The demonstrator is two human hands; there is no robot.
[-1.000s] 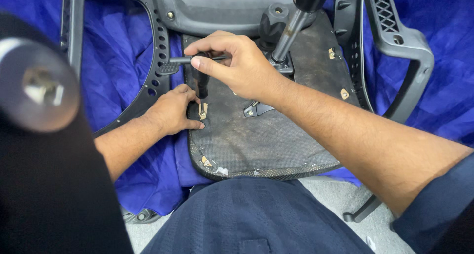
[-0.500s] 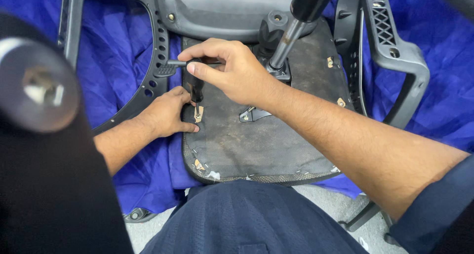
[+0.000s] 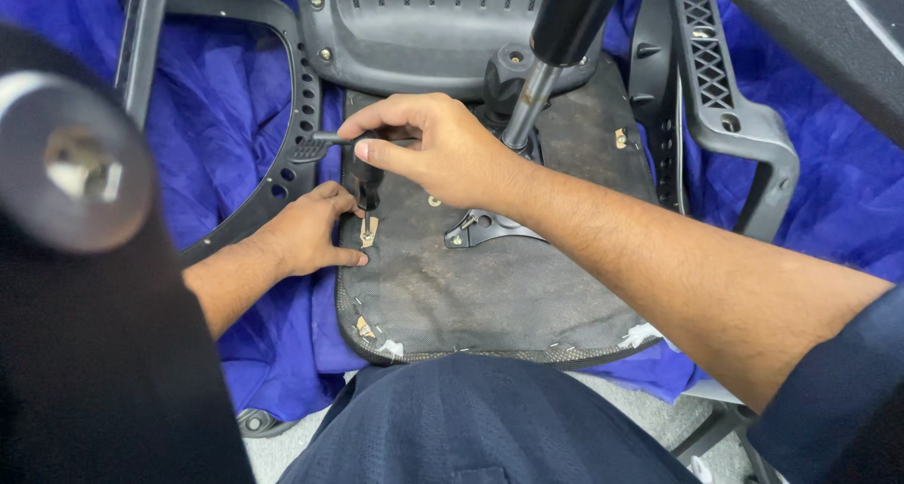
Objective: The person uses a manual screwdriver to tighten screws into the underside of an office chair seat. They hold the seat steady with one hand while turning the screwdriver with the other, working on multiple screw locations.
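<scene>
An upturned office chair seat (image 3: 490,296) lies in front of me, its dark fabric underside facing up. My right hand (image 3: 433,150) grips a black T-handled tool (image 3: 363,173) that stands upright, its tip down at a small hole near the seat's left edge. My left hand (image 3: 306,234) rests on that left edge, fingers pinched around the tool's tip and a small metal fitting (image 3: 369,232). A black and silver gas cylinder (image 3: 556,46) rises from the seat's mechanism just behind my right hand.
Blue cloth (image 3: 217,107) lies under the chair parts. A black armrest frame (image 3: 282,98) with holes sits at the left, another armrest (image 3: 734,117) at the right. A blurred chair base with a caster socket (image 3: 75,164) fills the near left. My dark trousers (image 3: 471,427) are at the bottom.
The view has shifted slightly and my right hand has turned a little on the tool's handle. My left hand stays at the tool's tip.
</scene>
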